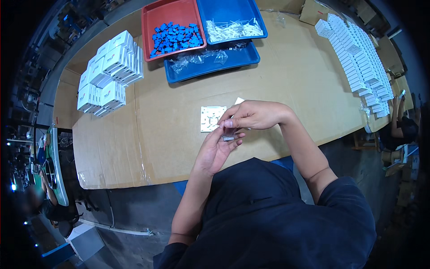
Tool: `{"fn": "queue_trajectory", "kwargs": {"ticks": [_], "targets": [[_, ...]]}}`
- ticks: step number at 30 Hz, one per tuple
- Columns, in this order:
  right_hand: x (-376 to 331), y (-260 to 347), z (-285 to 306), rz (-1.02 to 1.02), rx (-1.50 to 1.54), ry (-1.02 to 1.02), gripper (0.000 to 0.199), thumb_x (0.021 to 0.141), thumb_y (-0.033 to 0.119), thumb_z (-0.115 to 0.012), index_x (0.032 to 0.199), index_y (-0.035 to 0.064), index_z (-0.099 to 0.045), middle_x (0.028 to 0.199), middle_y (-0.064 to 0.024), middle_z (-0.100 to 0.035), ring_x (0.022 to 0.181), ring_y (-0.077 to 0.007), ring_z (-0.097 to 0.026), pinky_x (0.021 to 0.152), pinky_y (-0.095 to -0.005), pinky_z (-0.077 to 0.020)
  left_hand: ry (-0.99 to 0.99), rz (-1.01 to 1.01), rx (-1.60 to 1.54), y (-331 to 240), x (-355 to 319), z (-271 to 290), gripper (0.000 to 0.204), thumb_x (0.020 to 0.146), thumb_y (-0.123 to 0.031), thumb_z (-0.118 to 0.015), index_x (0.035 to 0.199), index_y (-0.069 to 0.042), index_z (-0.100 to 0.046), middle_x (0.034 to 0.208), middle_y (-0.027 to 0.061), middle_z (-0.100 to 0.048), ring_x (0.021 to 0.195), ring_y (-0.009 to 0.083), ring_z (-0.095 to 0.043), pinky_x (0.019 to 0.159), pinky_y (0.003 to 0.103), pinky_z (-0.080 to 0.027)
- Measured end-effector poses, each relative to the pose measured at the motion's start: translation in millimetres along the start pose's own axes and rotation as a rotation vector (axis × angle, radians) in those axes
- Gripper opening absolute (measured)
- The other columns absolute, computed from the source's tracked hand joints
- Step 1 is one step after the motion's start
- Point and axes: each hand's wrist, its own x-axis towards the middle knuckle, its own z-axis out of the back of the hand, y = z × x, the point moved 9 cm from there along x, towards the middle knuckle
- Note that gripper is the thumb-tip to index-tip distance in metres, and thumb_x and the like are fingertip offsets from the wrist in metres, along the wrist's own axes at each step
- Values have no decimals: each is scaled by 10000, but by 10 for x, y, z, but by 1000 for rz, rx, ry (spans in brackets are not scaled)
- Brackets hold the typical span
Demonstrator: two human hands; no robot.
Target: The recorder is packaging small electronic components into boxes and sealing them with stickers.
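My two hands meet over the near middle of the table. My left hand (217, 149), palm up, has its thumb and fingertips around a small clear plastic bag (230, 133); something pale shows at the bag's lower end. From above, my right hand (259, 115) pinches the same bag at its top edge, hiding part of it. Flat on the table just behind them lies a white square plastic plate (209, 117) with cut-outs and a round middle. Another white piece (239, 101) peeks out behind my right hand, mostly hidden.
A red tray (147, 33) of blue parts and a blue tray (233, 9) of white slim pieces rest over a lower blue tray (210, 74) with clear bags. White boxes (114, 62) are stacked left, white square units (356, 58) right. People work at both sides.
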Motion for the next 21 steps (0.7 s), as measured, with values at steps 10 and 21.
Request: {"fn": "queue_trajectory", "kwargs": {"ticks": [10, 21], "targets": [[6, -28, 207, 131, 25, -69, 407, 1101, 340, -569, 1177, -23, -736, 1202, -121, -727, 1030, -206, -679, 936, -343, -532, -61, 9, 87, -37, 13, 37, 466, 1134, -362, -448, 1445, -20, -514, 1309, 158, -677, 1141, 287, -679, 987, 421, -554], [-160, -718, 2592, -144, -522, -1061, 177, 942, 216, -710, 1005, 65, -775, 958, -151, -776, 902, -290, -746, 824, -403, -576, 119, 113, -101, 246, -13, 479, 537, 1124, -391, -470, 1502, -10, -484, 1307, 159, -656, 1094, 251, -676, 970, 399, -559]]}}
